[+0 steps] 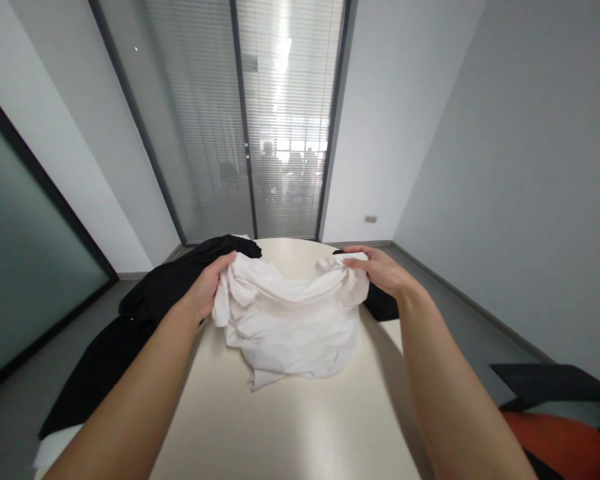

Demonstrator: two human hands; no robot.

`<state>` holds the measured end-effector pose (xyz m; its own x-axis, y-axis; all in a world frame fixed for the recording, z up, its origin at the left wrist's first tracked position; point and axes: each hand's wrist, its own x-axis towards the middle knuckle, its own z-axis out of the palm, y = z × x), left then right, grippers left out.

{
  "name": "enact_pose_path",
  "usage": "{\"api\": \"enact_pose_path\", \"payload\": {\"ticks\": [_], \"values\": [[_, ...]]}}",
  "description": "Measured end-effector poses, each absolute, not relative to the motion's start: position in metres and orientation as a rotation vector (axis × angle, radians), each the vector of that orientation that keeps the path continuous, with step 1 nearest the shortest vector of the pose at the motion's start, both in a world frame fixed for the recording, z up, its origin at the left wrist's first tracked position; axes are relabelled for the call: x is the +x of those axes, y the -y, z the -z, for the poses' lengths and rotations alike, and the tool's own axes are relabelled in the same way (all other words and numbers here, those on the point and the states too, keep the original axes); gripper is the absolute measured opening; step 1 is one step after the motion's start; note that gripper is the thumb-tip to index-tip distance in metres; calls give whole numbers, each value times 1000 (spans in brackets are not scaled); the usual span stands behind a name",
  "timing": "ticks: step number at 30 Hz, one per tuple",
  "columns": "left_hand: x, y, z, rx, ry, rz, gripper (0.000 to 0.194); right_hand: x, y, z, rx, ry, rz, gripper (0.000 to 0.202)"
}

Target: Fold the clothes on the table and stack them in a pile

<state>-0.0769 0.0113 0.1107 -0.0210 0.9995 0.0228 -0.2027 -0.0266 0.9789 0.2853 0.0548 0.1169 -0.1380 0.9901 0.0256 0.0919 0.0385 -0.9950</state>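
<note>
A white garment (295, 327), creased and bunched, hangs between my two hands over the white table (265, 433). Gripping its left upper corner is my left hand (207, 287), fingers closed on the cloth. My right hand (380, 268) pinches the right upper corner between thumb and fingers. The upper edge sags between them, and the lower part appears to rest on the tabletop. Whether it is a shirt or another garment, I cannot tell.
Black clothing (180, 277) lies along the table's left side. A dark item (381, 303) sits at the right edge, partly behind the white cloth. At lower right stands a chair with an orange seat (555, 443). Beyond the table is a glass partition with blinds (285, 100).
</note>
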Motion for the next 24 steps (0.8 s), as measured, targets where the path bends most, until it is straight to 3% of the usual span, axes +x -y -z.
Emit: {"api": "enact_pose_path", "payload": {"ticks": [3, 8, 12, 16, 24], "values": [[-78, -10, -109, 1028, -1033, -1208, 43, 289, -57, -113, -1307, 1545, -1136, 50], [-82, -17, -111, 1154, -1115, -1515, 47, 297, -66, -104, -1647, 1839, -825, 22], [-89, -21, -110, 1179, -1311, -1306, 47, 297, -66, -102, -1722, 1881, -753, 11], [-89, -19, -103, 1542, -1652, -990, 41, 289, -58, -109, -1535, 1973, -871, 24], [-84, -11, -92, 1895, -1540, -645, 33, 280, -47, -119, -1470, 2191, -1027, 30]]}}
